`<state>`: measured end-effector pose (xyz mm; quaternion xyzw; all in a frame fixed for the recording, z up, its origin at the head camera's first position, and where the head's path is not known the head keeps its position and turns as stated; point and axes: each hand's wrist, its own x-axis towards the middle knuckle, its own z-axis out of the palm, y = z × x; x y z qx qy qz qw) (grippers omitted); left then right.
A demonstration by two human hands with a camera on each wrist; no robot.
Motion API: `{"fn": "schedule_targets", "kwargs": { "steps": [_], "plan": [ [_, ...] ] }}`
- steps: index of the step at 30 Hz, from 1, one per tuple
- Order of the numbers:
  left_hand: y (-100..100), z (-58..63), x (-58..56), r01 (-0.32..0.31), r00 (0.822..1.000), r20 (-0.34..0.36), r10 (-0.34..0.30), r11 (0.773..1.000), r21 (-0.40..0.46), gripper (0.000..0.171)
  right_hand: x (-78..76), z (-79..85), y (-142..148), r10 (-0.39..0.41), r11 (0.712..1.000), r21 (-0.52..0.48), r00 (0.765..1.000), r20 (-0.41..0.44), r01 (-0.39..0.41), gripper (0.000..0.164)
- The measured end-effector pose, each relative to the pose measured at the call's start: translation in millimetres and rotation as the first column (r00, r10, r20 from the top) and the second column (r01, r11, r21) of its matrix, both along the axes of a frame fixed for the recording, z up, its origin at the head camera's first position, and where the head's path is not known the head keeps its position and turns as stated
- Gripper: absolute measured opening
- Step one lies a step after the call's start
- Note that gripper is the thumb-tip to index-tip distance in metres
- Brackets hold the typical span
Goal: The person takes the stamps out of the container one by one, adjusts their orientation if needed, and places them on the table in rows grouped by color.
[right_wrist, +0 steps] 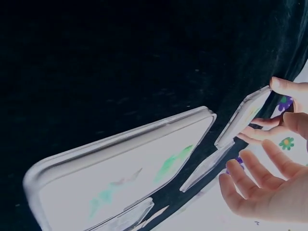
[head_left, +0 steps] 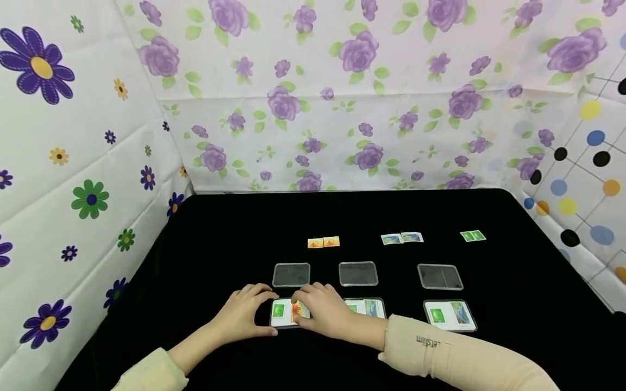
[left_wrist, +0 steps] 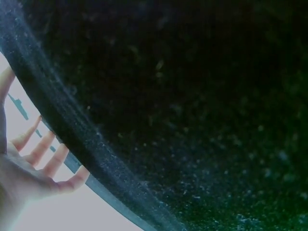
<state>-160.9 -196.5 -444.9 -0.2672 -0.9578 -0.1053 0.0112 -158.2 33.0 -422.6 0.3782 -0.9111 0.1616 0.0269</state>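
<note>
A flat clear case [head_left: 288, 325] with a white insert lies nearest me on the left. It bears a green stamp [head_left: 278, 310] and an orange stamp [head_left: 299, 310]. My left hand [head_left: 242, 312] holds this case by its left end, thumb at the near corner and fingers at the far corner; the right wrist view shows the thumb touching the corner. Above the right end is my right hand [head_left: 329, 314], thumb and index finger apart on either side of the orange stamp and partly covering it. Its spread fingers also show in the right wrist view, apart from the case.
Two more filled cases stand to the right, a middle case [head_left: 359, 306] and a right case [head_left: 450, 315]. Behind them lie three clear lids [head_left: 358, 273]. Farther back are orange stamps [head_left: 323, 242], blue stamps [head_left: 402, 238] and green stamps [head_left: 473, 235] on the black table [head_left: 235, 228].
</note>
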Motion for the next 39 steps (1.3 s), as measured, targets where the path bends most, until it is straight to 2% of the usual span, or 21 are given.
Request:
{"fn": "schedule_targets", "kwargs": {
  "steps": [8,15,23,35,39],
  "plan": [
    [-2,-1.1,-1.0,0.017,0.999,-0.04,-0.016,1.0,0.014,0.067,-5.7,1.4,-17,-0.013,0.998,0.063,1.0,-0.028,0.015,0.033],
    [-6,0.1,2.9,-0.01,0.999,-0.047,0.011,1.0,0.03,0.068,-10.3,-2.0,-35,-0.009,0.995,0.097,0.999,-0.053,0.014,0.034],
    [-6,-3.0,0.8,0.005,0.999,-0.044,-0.003,1.0,0.029,0.069,-11.1,-3.9,-45,-0.052,0.98,0.188,0.998,-0.047,0.06,0.039],
    [-2,-1.8,-1.6,-0.021,1.0,-0.001,0.021,1.0,0.018,0.07,-12.0,-6.9,-46,-0.065,0.984,0.164,0.998,-0.011,0.066,0.041],
    [0,-4.2,-1.5,-0.033,0.999,0.013,0.033,0.999,0.019,0.071,-11.8,-9.0,-47,-0.059,0.985,0.163,0.998,-0.02,0.062,0.046]
  ]
}}
